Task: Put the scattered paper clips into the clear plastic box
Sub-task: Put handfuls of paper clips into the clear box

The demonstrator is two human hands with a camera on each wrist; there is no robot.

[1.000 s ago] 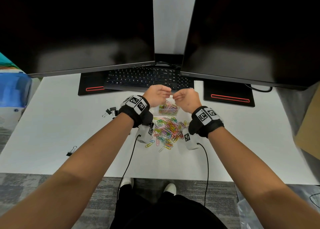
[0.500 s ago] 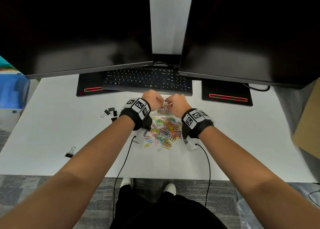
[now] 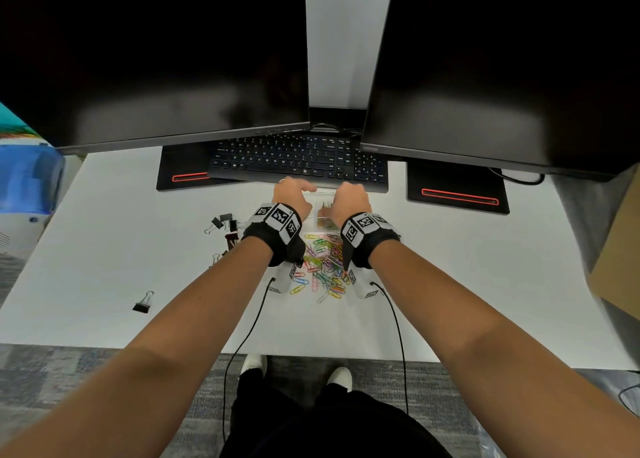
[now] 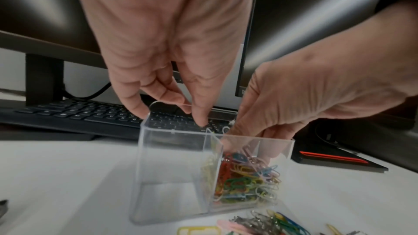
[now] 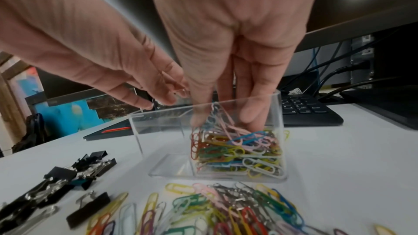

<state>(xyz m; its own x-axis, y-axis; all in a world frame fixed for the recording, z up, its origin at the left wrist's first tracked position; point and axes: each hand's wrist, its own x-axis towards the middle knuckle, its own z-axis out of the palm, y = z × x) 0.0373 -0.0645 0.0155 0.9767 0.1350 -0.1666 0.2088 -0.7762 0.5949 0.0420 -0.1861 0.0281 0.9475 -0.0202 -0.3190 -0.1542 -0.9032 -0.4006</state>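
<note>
I observe: right hand (image 5: 226, 42) pinches coloured paper clips (image 5: 222, 119), hanging inside clear plastic box (image 5: 158, 140), right compartment; left hand (image 4: 162, 33) pinches far rim.

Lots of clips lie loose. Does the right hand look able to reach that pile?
Likely yes: the pile lies uncovered in front of the box, where the right hand holds paper clips.

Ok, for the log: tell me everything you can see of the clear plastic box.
The clear plastic box is rigid-looking, open-topped, upright on the white desk before the keyboard. A divider makes two compartments: the right holds coloured paper clips, the left is empty. The right hand dips fingers into the clips; the left hand pinches the far rim.
</note>
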